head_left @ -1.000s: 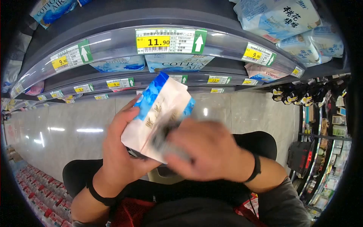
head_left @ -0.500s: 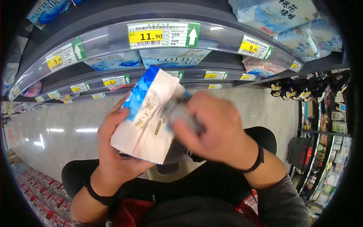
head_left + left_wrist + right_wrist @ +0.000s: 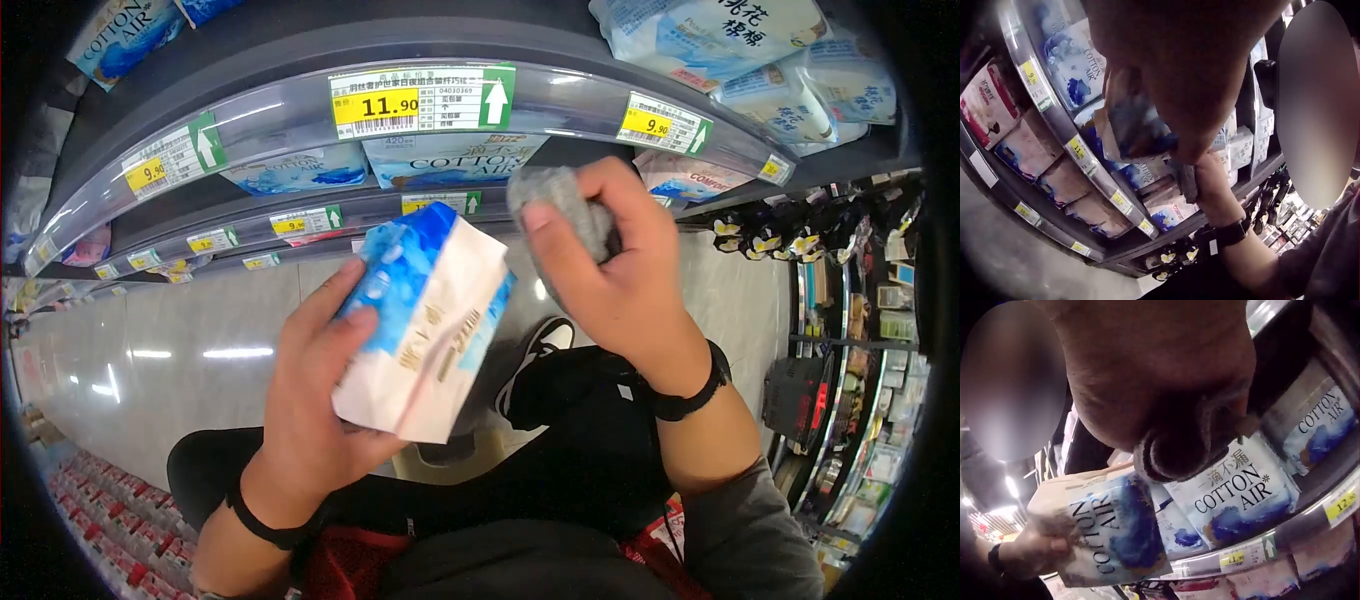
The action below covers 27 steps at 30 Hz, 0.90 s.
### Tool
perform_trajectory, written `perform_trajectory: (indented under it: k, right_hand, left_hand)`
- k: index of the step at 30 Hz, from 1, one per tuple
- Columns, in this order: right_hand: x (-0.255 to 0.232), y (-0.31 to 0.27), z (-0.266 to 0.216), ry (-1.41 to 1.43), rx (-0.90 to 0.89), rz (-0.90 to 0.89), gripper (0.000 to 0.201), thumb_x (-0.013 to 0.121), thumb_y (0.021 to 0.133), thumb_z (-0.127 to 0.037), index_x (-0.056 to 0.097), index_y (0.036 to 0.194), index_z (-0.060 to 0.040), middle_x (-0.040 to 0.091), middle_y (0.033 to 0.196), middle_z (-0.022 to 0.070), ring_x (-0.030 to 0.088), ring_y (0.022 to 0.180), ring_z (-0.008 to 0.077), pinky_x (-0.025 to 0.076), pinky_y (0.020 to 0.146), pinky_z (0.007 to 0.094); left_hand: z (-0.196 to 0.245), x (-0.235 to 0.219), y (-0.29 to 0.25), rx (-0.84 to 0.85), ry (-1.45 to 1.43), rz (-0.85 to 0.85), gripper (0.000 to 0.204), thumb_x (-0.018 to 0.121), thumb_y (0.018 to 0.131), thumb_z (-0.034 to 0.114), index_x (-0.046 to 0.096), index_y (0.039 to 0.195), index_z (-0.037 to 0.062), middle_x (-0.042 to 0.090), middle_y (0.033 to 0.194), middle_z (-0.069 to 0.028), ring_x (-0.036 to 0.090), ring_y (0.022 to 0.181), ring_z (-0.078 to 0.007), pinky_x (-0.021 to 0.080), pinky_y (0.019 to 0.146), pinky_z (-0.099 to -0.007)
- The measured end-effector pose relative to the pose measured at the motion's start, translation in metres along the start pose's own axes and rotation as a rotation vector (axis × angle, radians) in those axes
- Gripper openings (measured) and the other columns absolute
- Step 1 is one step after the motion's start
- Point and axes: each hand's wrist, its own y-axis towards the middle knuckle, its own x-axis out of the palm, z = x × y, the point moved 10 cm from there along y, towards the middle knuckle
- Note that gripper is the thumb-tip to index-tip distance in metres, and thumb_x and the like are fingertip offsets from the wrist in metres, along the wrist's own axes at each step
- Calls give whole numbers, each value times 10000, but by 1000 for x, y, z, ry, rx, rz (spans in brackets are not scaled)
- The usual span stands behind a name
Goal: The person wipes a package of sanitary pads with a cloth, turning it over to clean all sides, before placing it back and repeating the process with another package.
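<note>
In the head view my left hand (image 3: 315, 390) grips a blue and white COTTON AIR packet (image 3: 425, 330), thumb and fingers round its left side. The packet is tilted, its pale side with gold characters facing up. To the right and higher, my right hand (image 3: 640, 275) holds a bunched grey cloth (image 3: 550, 205), apart from the packet. The right wrist view shows the front of the held packet (image 3: 1116, 534) with its printed name, and the folded edge of the cloth (image 3: 1155, 456) under my right hand.
Curved shelves with clear price rails (image 3: 270, 120) stand in front, stocked with similar packets (image 3: 455, 160). White packs (image 3: 715, 45) lie at upper right. Below are the tiled floor (image 3: 150, 310) and a shoe (image 3: 540, 355). More racks line the right side, near a dark case (image 3: 795, 400).
My right hand with the cloth has moved from over the packet, where it was blurred with motion, up and right off it. The left hand has turned the packet slightly.
</note>
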Motion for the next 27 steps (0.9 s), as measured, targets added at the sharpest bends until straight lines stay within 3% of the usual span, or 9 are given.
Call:
perform_trajectory:
  k: [3,6,10,11,18,20,22,25,27]
  right_hand:
    - [-4,-3,-17,143,-158,104,206,825,941,-128,661,1020,-31,700,869,152,694,683,265,533,619,330]
    - [22,-11,-30,53,-195,-8,197,818,959,-131,687,1045,-12,708,908,104,676,738,179,521,664,306]
    - [51,-36,-63,-132,-386,-157,317,880,866,-242,712,1046,-43,708,912,122,697,703,286,554,621,367]
    - [54,-44,-70,-30,-456,-75,344,891,836,-282,709,1027,-61,705,902,107,692,674,279,549,590,383]
    - [45,-17,-33,-129,-182,-80,272,860,885,-243,666,952,-65,644,814,127,663,631,315,522,551,416]
    - [59,-42,-69,-19,-407,-114,288,879,846,-242,657,908,-69,640,796,109,653,616,307,528,546,410]
    - [61,-52,-83,34,-447,-150,268,806,908,-303,640,976,-103,648,885,78,701,709,276,563,582,413]
    - [49,-21,-41,-196,-196,-115,246,801,911,-282,640,971,-106,642,856,92,698,707,282,573,596,423]
    - [52,-25,-42,-171,-182,-169,244,801,908,-274,637,960,-101,640,848,96,696,702,284,575,596,424]
  left_hand:
    - [15,3,5,49,49,-24,858,1003,714,228,576,1436,53,543,1550,-297,584,1389,-523,522,1131,-539]
    - [19,6,9,44,141,-73,820,974,752,211,575,1440,13,582,1519,-296,607,1364,-511,526,1128,-545]
    - [11,5,10,-33,203,-81,833,962,748,176,560,1449,-29,608,1496,-291,618,1356,-496,529,1128,-542]
    - [11,3,10,-29,201,-76,833,960,745,166,560,1449,-31,606,1498,-290,617,1360,-492,530,1128,-539]
    - [11,2,10,-17,210,-67,854,961,716,155,565,1449,-31,602,1510,-286,605,1380,-492,517,1145,-536]
    - [10,0,9,-25,194,-69,870,967,699,149,565,1450,-29,600,1513,-287,604,1380,-492,512,1150,-534]
    - [10,-2,8,-32,194,-71,880,970,690,144,564,1452,-27,600,1513,-288,606,1378,-492,511,1153,-534]
    - [12,-3,10,-20,187,-51,879,968,698,157,561,1456,-27,599,1510,-291,605,1376,-495,513,1153,-538]
    - [10,0,8,-28,175,-59,881,967,700,159,559,1458,-29,596,1513,-295,600,1382,-497,511,1153,-542]
